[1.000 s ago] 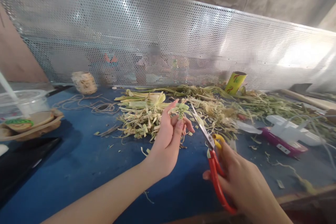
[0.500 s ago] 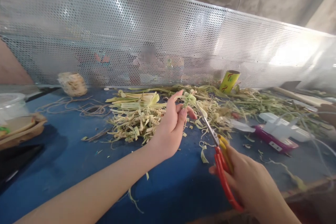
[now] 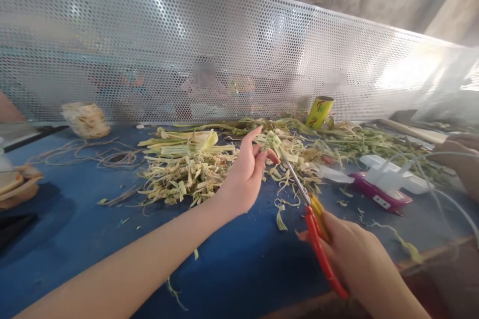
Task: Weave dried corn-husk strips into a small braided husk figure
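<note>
My left hand (image 3: 247, 174) pinches a small pale green plant piece (image 3: 270, 140) between thumb and fingers, above the blue table (image 3: 239, 269). My right hand (image 3: 355, 249) is wrapped round the scissors (image 3: 316, 229), which have red and yellow handles. Their metal blades point up and left, with the tips at the plant piece; the blades look close together. Left of and behind my left hand lies a heap of pale cut plant pieces (image 3: 183, 174), with longer green stalks (image 3: 179, 144) behind it. Curled peelings (image 3: 281, 214) lie between my hands.
A perforated metal screen (image 3: 224, 50) stands behind the table. A yellow-green tube (image 3: 319, 113) leans at its foot. To the right are a purple and white power strip (image 3: 381, 194) with cables, green stems (image 3: 366, 144) and another person's hand (image 3: 456, 154). At left are string (image 3: 86, 154) and a wrapped roll (image 3: 86, 119).
The view has shifted slightly, so the table items appear further left. Another person's hand shows more at the right edge. Both my hands keep their holds.
</note>
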`<state>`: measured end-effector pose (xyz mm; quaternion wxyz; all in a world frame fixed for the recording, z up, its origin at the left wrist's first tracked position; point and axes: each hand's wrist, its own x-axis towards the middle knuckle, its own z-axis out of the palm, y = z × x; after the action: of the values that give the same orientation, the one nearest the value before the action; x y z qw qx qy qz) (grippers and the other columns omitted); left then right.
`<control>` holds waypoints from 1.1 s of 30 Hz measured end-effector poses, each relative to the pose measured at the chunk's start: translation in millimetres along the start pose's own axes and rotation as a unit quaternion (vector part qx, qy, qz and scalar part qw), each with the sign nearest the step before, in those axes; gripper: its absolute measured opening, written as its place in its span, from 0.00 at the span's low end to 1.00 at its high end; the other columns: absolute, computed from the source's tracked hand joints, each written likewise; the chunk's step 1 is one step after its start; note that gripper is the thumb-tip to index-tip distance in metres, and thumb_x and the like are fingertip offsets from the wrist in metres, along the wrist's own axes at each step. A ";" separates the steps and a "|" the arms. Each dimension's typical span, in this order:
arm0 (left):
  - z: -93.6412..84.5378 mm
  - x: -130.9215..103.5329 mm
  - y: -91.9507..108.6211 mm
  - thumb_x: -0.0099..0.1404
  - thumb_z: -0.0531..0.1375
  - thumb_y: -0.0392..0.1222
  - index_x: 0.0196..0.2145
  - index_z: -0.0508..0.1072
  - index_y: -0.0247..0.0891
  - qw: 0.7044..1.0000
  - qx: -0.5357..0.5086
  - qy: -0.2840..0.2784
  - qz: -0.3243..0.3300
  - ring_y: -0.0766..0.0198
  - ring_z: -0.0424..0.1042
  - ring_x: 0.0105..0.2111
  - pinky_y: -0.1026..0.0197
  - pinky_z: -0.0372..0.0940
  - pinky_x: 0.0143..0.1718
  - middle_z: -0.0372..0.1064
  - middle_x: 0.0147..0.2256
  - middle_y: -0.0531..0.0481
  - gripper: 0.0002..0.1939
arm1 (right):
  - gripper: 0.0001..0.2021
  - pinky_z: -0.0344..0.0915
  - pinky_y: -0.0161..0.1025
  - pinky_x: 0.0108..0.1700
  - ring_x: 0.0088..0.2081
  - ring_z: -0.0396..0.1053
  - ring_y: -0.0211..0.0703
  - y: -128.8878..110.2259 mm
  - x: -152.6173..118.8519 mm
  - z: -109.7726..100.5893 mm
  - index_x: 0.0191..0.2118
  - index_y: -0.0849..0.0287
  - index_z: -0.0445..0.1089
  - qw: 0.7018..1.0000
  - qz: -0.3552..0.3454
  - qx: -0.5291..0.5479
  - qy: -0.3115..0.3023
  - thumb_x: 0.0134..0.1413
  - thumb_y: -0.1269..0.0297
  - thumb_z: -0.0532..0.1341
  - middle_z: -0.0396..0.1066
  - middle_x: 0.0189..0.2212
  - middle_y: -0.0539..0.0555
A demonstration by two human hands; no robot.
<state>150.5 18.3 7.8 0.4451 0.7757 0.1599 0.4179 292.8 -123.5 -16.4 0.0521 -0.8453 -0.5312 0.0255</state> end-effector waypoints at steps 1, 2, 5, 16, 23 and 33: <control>1.2 1.3 -0.6 0.70 0.42 0.38 0.60 0.42 0.39 1.000 0.001 -0.001 -0.001 0.64 0.60 0.28 0.59 0.58 0.26 0.66 0.39 0.44 0.22 | 0.14 0.56 0.36 0.25 0.28 0.74 0.54 0.8 0.3 0.2 0.25 0.54 0.64 1.000 0.004 0.004 -0.003 0.51 0.50 0.53 0.75 0.23 0.54; 2.4 2.3 -1.3 0.70 0.42 0.39 0.60 0.42 0.38 1.000 0.003 -0.004 -0.002 0.64 0.60 0.28 0.58 0.58 0.27 0.66 0.40 0.43 0.22 | 0.14 0.55 0.36 0.25 0.27 0.74 0.53 2.0 0.8 0.7 0.24 0.54 0.63 1.000 0.006 0.006 -0.004 0.51 0.50 0.53 0.74 0.22 0.54; 5.5 3.9 -4.0 0.70 0.42 0.40 0.60 0.42 0.39 1.000 0.002 -0.014 -0.001 0.64 0.60 0.27 0.58 0.57 0.28 0.66 0.40 0.43 0.23 | 0.14 0.52 0.35 0.23 0.25 0.72 0.51 7.2 2.1 3.3 0.23 0.54 0.61 1.000 -0.002 0.014 0.001 0.49 0.50 0.55 0.73 0.20 0.52; 15.1 1.7 -6.7 0.70 0.42 0.41 0.61 0.41 0.41 0.999 -0.023 -0.040 -0.014 0.68 0.58 0.23 0.60 0.56 0.24 0.67 0.40 0.44 0.24 | 0.11 0.56 0.35 0.26 0.29 0.73 0.52 13.6 -1.6 2.1 0.28 0.54 0.63 1.000 -0.006 0.028 -0.002 0.47 0.52 0.57 0.75 0.24 0.51; 21.9 3.4 -5.2 0.70 0.43 0.41 0.60 0.43 0.40 0.998 -0.041 -0.037 -0.025 0.67 0.57 0.23 0.59 0.54 0.24 0.66 0.38 0.45 0.23 | 0.13 0.56 0.35 0.24 0.26 0.73 0.50 17.7 -0.8 4.7 0.25 0.54 0.62 0.999 -0.021 0.025 0.018 0.49 0.51 0.55 0.74 0.21 0.51; 28.3 9.1 -8.6 0.69 0.42 0.38 0.58 0.45 0.36 0.997 -0.067 -0.018 -0.026 0.65 0.57 0.26 0.59 0.55 0.28 0.66 0.34 0.46 0.21 | 0.16 0.55 0.35 0.24 0.25 0.73 0.49 21.9 0.8 10.8 0.23 0.54 0.64 0.999 -0.018 0.038 0.022 0.51 0.49 0.53 0.73 0.20 0.52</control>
<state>179.4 13.0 -1.9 0.5100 0.7469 0.1434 0.4018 311.7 -131.6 -29.6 0.0964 -0.8334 -0.5436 0.0258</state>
